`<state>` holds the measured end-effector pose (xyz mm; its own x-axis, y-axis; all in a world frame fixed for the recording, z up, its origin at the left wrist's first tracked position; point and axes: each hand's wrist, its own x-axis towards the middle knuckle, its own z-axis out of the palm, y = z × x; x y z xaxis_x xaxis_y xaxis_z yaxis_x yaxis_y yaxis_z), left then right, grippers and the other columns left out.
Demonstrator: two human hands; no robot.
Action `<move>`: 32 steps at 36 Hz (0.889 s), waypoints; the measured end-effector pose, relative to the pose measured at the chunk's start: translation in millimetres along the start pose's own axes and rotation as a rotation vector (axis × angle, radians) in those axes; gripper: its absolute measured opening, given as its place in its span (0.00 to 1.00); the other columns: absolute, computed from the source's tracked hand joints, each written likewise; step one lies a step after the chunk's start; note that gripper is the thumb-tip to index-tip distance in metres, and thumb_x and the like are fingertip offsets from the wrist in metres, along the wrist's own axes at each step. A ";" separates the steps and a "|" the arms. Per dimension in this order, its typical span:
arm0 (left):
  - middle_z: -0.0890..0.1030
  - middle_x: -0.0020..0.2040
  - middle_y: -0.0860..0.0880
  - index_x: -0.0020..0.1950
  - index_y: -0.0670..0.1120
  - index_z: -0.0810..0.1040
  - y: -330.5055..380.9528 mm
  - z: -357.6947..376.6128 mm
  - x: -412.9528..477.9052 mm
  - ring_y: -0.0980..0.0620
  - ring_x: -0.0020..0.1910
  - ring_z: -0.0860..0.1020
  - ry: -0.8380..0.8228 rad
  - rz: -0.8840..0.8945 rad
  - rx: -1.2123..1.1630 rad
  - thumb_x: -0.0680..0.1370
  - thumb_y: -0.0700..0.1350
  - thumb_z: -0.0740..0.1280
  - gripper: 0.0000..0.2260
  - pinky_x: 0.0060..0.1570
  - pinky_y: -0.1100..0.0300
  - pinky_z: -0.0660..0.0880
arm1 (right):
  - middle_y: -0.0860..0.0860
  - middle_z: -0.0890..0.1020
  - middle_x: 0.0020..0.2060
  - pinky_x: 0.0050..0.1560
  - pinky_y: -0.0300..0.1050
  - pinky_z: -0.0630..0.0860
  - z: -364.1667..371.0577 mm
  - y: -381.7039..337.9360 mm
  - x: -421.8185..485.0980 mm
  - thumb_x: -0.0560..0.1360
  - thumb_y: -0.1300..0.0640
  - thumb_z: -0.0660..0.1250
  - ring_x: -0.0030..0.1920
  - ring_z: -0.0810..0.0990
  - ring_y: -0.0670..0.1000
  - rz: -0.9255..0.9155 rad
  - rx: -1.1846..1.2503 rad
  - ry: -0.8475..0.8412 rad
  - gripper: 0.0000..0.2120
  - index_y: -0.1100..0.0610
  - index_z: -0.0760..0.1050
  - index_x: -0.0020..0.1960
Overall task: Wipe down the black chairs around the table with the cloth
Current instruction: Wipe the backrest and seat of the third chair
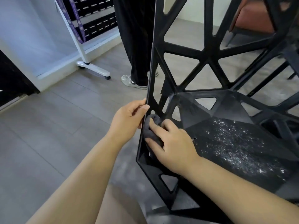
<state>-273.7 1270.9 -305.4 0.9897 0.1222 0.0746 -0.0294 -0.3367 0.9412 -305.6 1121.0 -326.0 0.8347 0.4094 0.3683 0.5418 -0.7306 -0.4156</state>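
Left grip: your left grip [129, 117] is clamped on the outer side-frame edge of the black chair [210, 52], thumb on the near face, left of centre.
Right grip: your right grip [174, 143] pinches the cloth [152, 130], thumb below and fingers on top, pressing it against the inner face of that same frame.
Cloth: grey and bunched, at frame centre, just beside your left thumb.
Chair: fills the right half, with triangular cut-outs.
Seat: the seat [234, 143] is speckled white at lower right.
Floor: the floor [48, 126] is grey planks.
Bystander: legs [135, 38] in black trousers and pale sneakers, upper centre.
Stand: a white wheeled stand [95, 68], upper left.
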 end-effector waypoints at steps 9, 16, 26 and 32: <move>0.80 0.37 0.51 0.53 0.54 0.78 1.3 4.3 1.2 0.61 0.30 0.75 0.041 -0.012 0.022 0.79 0.45 0.64 0.06 0.34 0.67 0.75 | 0.53 0.73 0.38 0.37 0.48 0.66 -11.9 8.9 -18.3 0.75 0.47 0.63 0.35 0.71 0.54 -0.467 -0.060 -0.143 0.16 0.48 0.79 0.61; 0.81 0.40 0.41 0.48 0.46 0.80 7.4 0.3 10.6 0.53 0.32 0.75 0.038 -0.046 0.056 0.76 0.43 0.68 0.03 0.38 0.57 0.76 | 0.52 0.74 0.38 0.30 0.46 0.71 -6.3 26.8 -0.6 0.71 0.47 0.63 0.33 0.75 0.56 -0.177 -0.018 -0.054 0.15 0.50 0.81 0.53; 0.68 0.29 0.51 0.35 0.47 0.62 21.8 25.4 28.6 0.50 0.30 0.66 0.217 -0.052 0.379 0.77 0.50 0.62 0.15 0.30 0.57 0.64 | 0.48 0.72 0.49 0.46 0.49 0.72 2.7 37.2 45.9 0.77 0.49 0.59 0.52 0.75 0.56 0.381 0.053 -0.178 0.08 0.46 0.73 0.54; 0.67 0.28 0.51 0.35 0.47 0.60 19.0 31.6 22.6 0.51 0.27 0.64 0.303 0.041 0.417 0.78 0.49 0.62 0.16 0.29 0.57 0.63 | 0.50 0.79 0.50 0.50 0.50 0.75 10.4 81.0 68.6 0.73 0.53 0.56 0.48 0.77 0.52 0.678 0.336 -0.056 0.09 0.48 0.74 0.49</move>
<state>-247.5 1237.8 -296.3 0.9021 0.3452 0.2591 0.0520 -0.6827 0.7288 -203.4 1095.5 -343.0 0.9946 -0.0366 -0.0970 -0.0983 -0.6299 -0.7704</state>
